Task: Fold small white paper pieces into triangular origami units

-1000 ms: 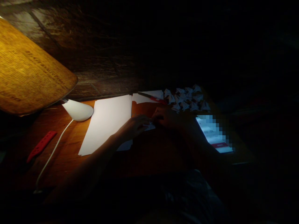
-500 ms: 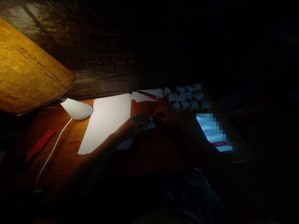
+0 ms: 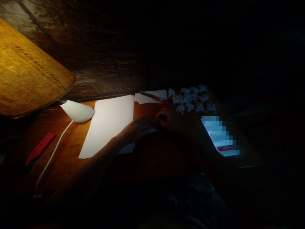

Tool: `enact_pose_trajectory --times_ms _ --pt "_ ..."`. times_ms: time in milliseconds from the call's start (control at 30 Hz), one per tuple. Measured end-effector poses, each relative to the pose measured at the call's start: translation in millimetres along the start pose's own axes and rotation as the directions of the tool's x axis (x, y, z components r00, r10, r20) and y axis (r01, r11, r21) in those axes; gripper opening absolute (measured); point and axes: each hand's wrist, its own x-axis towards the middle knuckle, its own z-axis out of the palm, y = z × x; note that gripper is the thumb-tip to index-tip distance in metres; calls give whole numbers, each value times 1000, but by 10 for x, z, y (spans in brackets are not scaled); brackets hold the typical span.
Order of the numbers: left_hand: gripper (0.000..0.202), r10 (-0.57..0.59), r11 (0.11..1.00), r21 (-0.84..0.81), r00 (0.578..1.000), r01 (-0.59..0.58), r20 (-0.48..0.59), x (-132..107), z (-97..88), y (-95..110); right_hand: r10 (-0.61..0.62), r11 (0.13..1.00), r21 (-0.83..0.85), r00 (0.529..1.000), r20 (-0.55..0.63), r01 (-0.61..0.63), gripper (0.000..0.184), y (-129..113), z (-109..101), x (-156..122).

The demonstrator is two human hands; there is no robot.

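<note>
A small piece of folded white paper (image 3: 153,129) is at the middle of the wooden table, mostly covered by my fingers. My left hand (image 3: 139,127) is closed on its left side. From the right, my right hand (image 3: 168,118) meets it with thumb and finger curled together at the paper's edge. Dim light hides the exact folds. Left of my hands lies a stack of white paper sheets (image 3: 108,124), partly under my left forearm. Beyond my right hand several small folded paper pieces (image 3: 190,98) sit in a cluster.
A knife with a red handle (image 3: 160,100) lies on smaller white sheets (image 3: 145,98) at the back. A lit phone (image 3: 221,140) rests at right. At left stand a lamp with a white base (image 3: 79,112) and yellow shade (image 3: 33,73), its cord (image 3: 53,156), and a red strip-like object (image 3: 41,148).
My right hand has come slightly left, closer to my left hand, and its fingers now meet the paper. Less of the paper shows. The view has shifted a little.
</note>
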Motion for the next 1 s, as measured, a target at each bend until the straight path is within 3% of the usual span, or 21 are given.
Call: enact_pose_trajectory --times_ms 400,700,867,1000 --pt "24 26 1000 -2 1000 -26 -17 -5 13 -15 63 998 27 998 -5 -63 8 -17 54 10" --pt "21 -4 1000 25 1000 4 8 -27 40 -64 145 969 198 989 28 -148 28 5 73 93" --pt "20 4 1000 10 1000 -4 0 -36 68 -101 207 968 145 978 9 -207 25 -12 84 87" --pt "22 4 1000 -2 1000 -4 12 -33 61 -102 179 979 99 984 -7 -178 26 -19 97 64"
